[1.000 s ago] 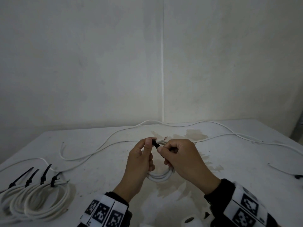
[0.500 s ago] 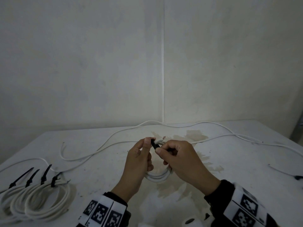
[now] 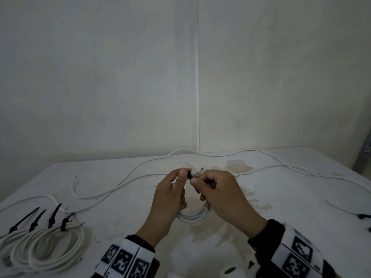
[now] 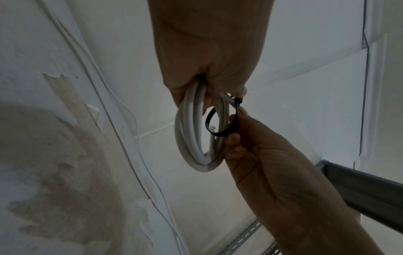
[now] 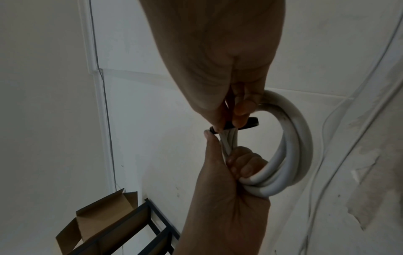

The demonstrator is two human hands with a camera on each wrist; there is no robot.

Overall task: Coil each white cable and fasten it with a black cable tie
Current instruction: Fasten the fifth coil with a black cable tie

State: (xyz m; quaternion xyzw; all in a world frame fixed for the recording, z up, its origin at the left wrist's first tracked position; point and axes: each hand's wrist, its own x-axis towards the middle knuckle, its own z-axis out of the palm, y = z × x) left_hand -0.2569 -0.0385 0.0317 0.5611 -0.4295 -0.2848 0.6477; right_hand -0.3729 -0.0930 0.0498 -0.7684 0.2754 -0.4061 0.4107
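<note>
A small coil of white cable [image 3: 193,217] hangs between both hands above the middle of the table. My left hand [image 3: 181,177] grips the top of the coil [image 5: 290,146], its fingers curled round the strands. A black cable tie [image 4: 220,125] loops round one side of the coil [image 4: 196,138]. My right hand [image 3: 197,182] pinches the tie [image 5: 240,125] between thumb and fingertips, close to the tie's head [image 3: 189,175]. Whether the tie's tail has entered the head is hidden by the fingers.
Several coiled white cables with black ties [image 3: 46,243] lie at the table's left front. Loose white cables [image 3: 124,183] run across the back of the stained table [image 3: 301,197]. Another black tie [image 3: 364,216] lies at the right edge. A wall stands close behind.
The right hand's fingers have shifted slightly on the tie. The left hand and the coil stay where they were.
</note>
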